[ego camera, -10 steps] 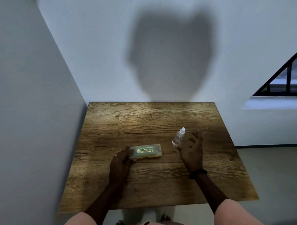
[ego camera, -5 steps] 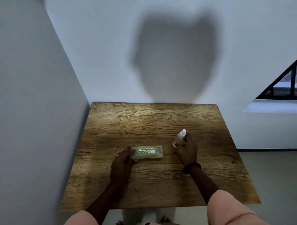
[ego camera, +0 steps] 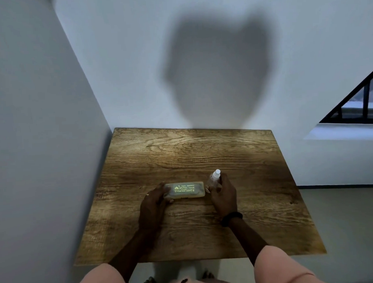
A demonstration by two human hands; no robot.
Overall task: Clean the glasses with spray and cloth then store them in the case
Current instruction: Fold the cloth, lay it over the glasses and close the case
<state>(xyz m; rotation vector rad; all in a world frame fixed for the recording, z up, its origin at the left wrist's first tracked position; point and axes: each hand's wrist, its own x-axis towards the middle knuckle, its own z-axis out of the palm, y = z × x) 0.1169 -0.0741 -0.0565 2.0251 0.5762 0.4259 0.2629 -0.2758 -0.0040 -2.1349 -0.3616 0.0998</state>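
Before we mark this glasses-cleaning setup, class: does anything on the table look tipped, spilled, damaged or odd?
Nothing stands out. The glasses case lies flat and closed on the wooden table, the left hand at its end. The spray bottle stands upright in the right hand, cap on. No spill shows.

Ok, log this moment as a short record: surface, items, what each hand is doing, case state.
surface: wooden table set against white walls
case: glasses case, lying flat, lid closed, printed text on top
bottle: small clear spray bottle, upright, white cap
left hand: left hand gripping the case's left end
right hand: right hand wrapped around the bottle
glasses, cloth: not visible
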